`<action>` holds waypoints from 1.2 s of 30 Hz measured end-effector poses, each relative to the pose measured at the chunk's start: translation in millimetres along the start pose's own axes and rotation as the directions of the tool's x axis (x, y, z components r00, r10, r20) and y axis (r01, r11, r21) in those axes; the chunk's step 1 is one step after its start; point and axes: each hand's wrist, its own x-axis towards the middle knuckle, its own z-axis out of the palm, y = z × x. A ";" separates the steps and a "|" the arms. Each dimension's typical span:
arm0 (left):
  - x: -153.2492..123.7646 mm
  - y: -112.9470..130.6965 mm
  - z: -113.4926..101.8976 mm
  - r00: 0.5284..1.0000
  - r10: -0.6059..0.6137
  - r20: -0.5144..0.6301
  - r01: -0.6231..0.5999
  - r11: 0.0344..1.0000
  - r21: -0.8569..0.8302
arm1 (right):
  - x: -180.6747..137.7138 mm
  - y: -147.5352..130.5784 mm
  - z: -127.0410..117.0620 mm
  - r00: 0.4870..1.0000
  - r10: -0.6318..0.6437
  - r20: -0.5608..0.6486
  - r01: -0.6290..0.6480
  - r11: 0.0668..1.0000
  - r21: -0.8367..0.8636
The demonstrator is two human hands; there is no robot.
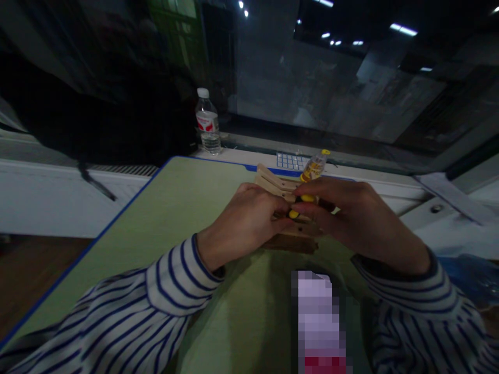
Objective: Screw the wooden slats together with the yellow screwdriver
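Observation:
Over the table, both hands meet at a light wooden piece [273,182] made of slanted slats with small dark holes. My left hand [244,223] is closed around its near left side, fingers partly hidden. My right hand [351,213] comes in from the right, thumb and fingers pinching a small yellow piece [307,198] with a dark part, against the wood. Just below the pinch shows another yellow round end [293,214]. Whether the two yellow parts are joined cannot be seen. Below the hands, a darker wooden slat [290,243] lies low, close to the tabletop.
The green table [187,202] has a blue edge. A pixelated phone-like object [319,322] lies near me. On the sill stand a water bottle [208,124] and a yellow-capped bottle [315,165], beside a blue grid [289,161]. A black bag [117,109] sits left; papers [452,195] lie right.

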 end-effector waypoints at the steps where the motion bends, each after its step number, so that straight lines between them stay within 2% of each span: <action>1: 0.3 -0.3 0.4 1.000 0.001 -0.006 -0.001 1.000 0.008 | -0.1 0.4 0.1 1.000 0.002 -0.001 -0.002 1.000 0.011; 5: 1.2 -1.3 0.6 0.999 0.032 -0.033 -0.032 0.999 -0.007 | -2.6 1.6 -1.8 0.999 0.015 0.035 -0.017 0.998 0.058; 9: 1.4 -1.4 -1.9 0.999 0.051 -0.004 -0.051 0.996 -0.073 | -4.4 1.9 -3.5 0.997 0.014 0.070 -0.018 0.998 0.068; 17: 1.4 -4.9 -4.1 0.996 0.069 0.053 -0.061 0.988 -0.145 | -0.9 2.0 0.6 0.999 0.017 0.032 -0.018 0.999 0.047; 28: 3.5 -6.1 -8.5 0.993 0.084 0.084 -0.071 0.986 -0.154 | -1.2 -0.3 -0.3 0.998 0.059 0.028 -0.060 0.997 0.042; 36: 12.1 -11.2 -12.4 0.990 0.112 0.081 -0.086 0.959 -0.270 | 3.6 -1.1 2.2 0.992 0.113 0.052 -0.117 0.991 0.065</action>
